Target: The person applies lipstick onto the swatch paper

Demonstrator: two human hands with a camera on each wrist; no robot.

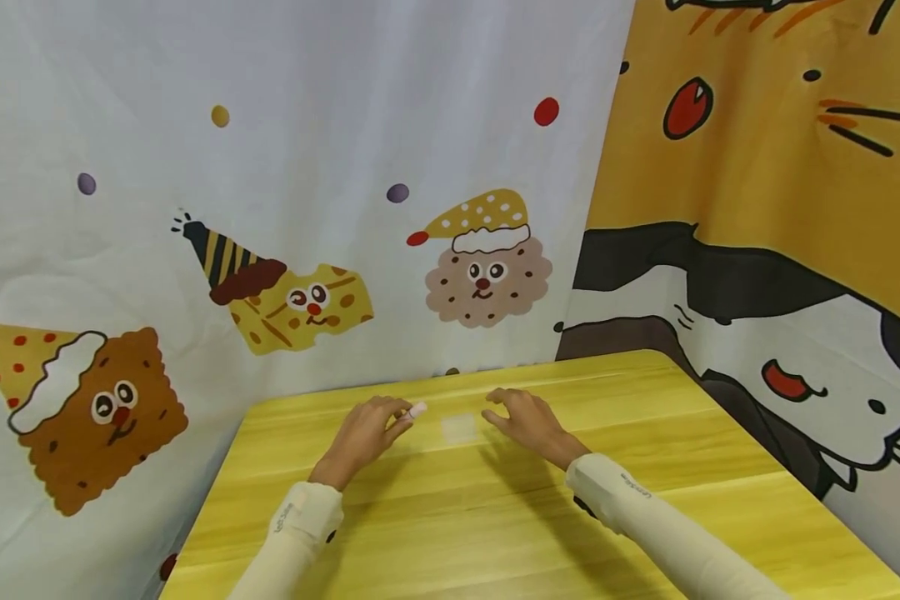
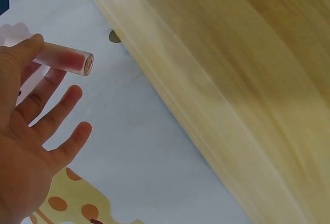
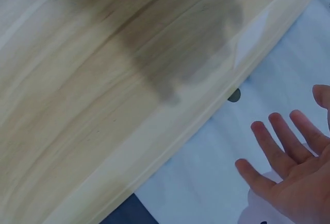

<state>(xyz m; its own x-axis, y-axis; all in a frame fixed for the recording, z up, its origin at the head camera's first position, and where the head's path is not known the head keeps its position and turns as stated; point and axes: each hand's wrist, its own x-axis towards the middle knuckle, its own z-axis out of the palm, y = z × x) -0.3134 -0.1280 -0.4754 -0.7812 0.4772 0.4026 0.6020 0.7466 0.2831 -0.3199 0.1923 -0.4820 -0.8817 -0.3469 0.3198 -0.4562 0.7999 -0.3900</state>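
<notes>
My left hand (image 1: 365, 435) is raised over the far part of the table, pinching a small lip gloss tube (image 2: 66, 59) between thumb and index finger. The tube looks frosted, with a reddish-pink filling near its end; its other end is hidden by the fingers. In the left wrist view the remaining fingers are spread apart. Across from it, my right hand (image 1: 531, 423) hovers above the table with fingers spread and nothing held. Between the two hands a pale, squarish, flat patch (image 1: 459, 428) lies on the tabletop; its material is unclear.
The yellow wood-grain table (image 1: 450, 517) has its far edge close to a white curtain (image 1: 307, 150) printed with cartoon snacks. At the right hangs an orange cloth (image 1: 750, 175) with cartoon animals. Both forearms wear white sleeves (image 1: 637, 500).
</notes>
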